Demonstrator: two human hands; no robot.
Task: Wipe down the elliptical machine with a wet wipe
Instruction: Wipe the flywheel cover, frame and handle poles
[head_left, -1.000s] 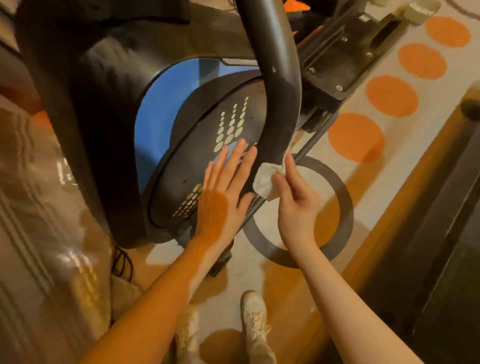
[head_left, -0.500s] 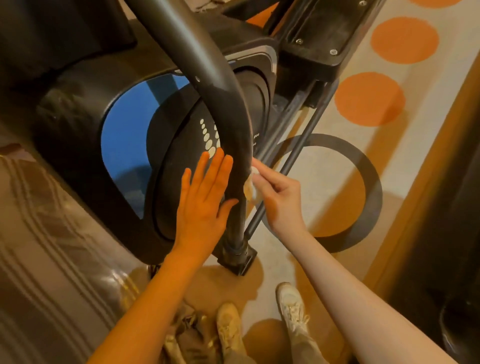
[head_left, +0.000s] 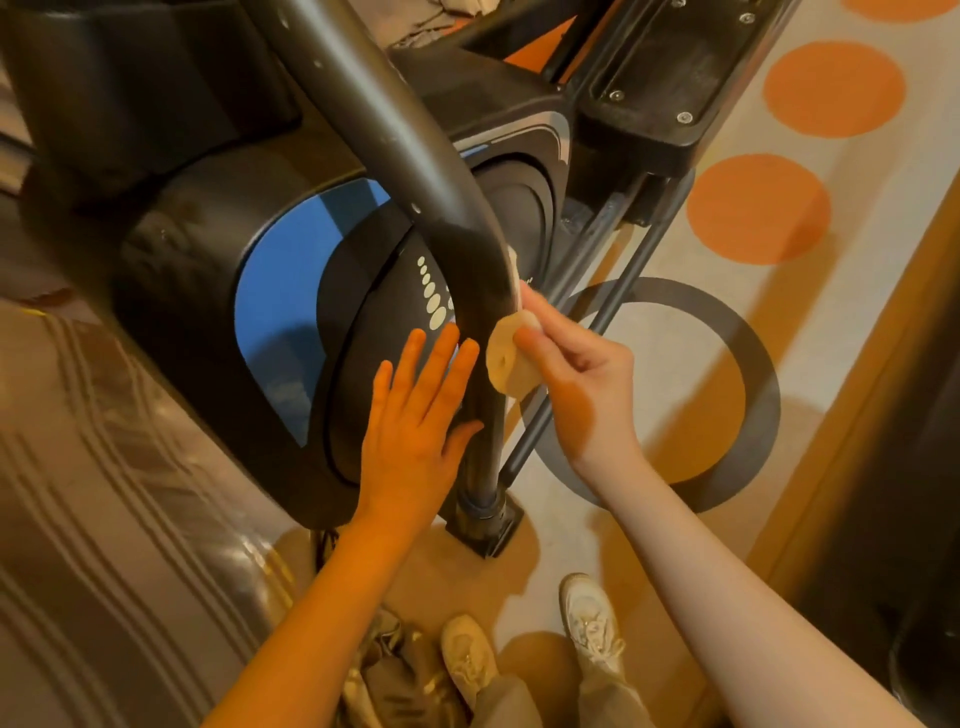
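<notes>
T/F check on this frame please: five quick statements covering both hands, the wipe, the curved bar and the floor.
1. The right hand pinches the wet wipe against the curved bar. True.
2. The left hand grips the curved bar. False: it lies flat with straight fingers on the dark round side cover, beside the bar.
3. The wipe is spread flat over the blue panel. False: it is bunched up at the bar's right edge.
4. Orange dots mark the floor right of the machine. True.
5. Both feet stand on the pedals. False: the shoes are on the floor.
</notes>
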